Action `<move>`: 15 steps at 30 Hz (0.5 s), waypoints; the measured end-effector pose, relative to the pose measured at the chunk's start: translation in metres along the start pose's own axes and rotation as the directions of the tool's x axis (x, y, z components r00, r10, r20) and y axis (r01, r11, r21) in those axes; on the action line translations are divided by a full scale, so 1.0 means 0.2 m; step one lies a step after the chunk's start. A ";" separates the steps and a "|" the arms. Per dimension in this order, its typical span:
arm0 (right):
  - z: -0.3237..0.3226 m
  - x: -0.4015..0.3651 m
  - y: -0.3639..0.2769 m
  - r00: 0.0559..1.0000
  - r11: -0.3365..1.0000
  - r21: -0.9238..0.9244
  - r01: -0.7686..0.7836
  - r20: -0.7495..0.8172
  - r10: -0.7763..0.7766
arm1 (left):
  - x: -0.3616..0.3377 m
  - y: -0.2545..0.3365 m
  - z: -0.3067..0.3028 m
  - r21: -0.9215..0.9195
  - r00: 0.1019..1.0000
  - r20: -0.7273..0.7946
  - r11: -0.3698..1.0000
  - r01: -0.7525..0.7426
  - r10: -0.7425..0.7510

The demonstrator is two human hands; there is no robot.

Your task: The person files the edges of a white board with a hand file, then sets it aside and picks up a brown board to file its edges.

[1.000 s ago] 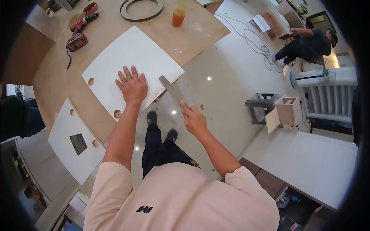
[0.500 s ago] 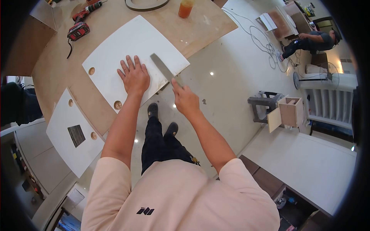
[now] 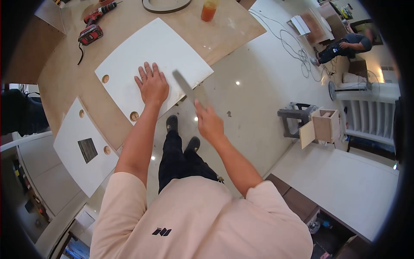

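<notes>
A white panel [image 3: 129, 64] with two round hinge holes along its left side lies on the wooden worktable [image 3: 235, 32]. My left hand [image 3: 154, 86] rests flat on the panel with its fingers spread. In my right hand [image 3: 210, 123] is a flat metal file [image 3: 183, 84], gripped at its near end, which the fingers hide. The file's blade slants up and left across the panel's near right edge, slightly blurred. Small dark chips show along that edge.
A second white panel [image 3: 71, 146] with a dark rectangle [image 3: 87, 150] lies at left. A red cordless drill [image 3: 91, 32], a jar of orange liquid [image 3: 208, 13] and a curled strip [image 3: 166, 5] sit on the table. Another person [image 3: 351, 45] is at the far right, near floor cables [image 3: 297, 54].
My right hand and the file have drawn back a little toward me, down and to the right. My left hand stays on the panel. The person at far right has shifted posture.
</notes>
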State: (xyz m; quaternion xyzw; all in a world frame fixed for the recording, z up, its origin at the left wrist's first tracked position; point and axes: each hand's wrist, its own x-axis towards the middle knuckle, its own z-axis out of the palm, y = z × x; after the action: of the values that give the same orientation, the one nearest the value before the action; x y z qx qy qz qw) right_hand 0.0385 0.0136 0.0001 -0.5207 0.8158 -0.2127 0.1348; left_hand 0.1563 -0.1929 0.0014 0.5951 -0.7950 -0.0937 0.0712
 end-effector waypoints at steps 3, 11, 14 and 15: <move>0.00 -0.12 -0.03 0.999 0.997 0.069 -0.016 0.035 0.014 | -0.04 -0.03 0.01 -0.021 1.000 0.015 1.000 -0.005 0.005; -0.01 -0.12 -0.07 0.998 0.998 0.048 -0.051 0.051 0.049 | 0.01 -0.06 0.06 -0.149 0.998 -0.057 0.988 -0.030 0.022; 0.00 -0.13 -0.10 0.994 0.996 0.053 -0.068 0.084 0.063 | 0.00 -0.06 0.04 -0.199 0.994 -0.102 0.979 -0.049 0.029; -0.01 -0.07 -0.11 0.996 0.997 0.049 -0.066 0.063 0.063 | -0.02 -0.07 0.05 -0.199 0.995 -0.094 0.979 -0.044 0.025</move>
State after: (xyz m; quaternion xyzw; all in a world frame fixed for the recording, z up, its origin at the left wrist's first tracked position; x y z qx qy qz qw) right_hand 0.0611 0.0186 0.0118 -0.4969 0.8218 -0.2129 0.1799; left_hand 0.1684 -0.1917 -0.0111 0.5747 -0.7876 -0.1448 0.1687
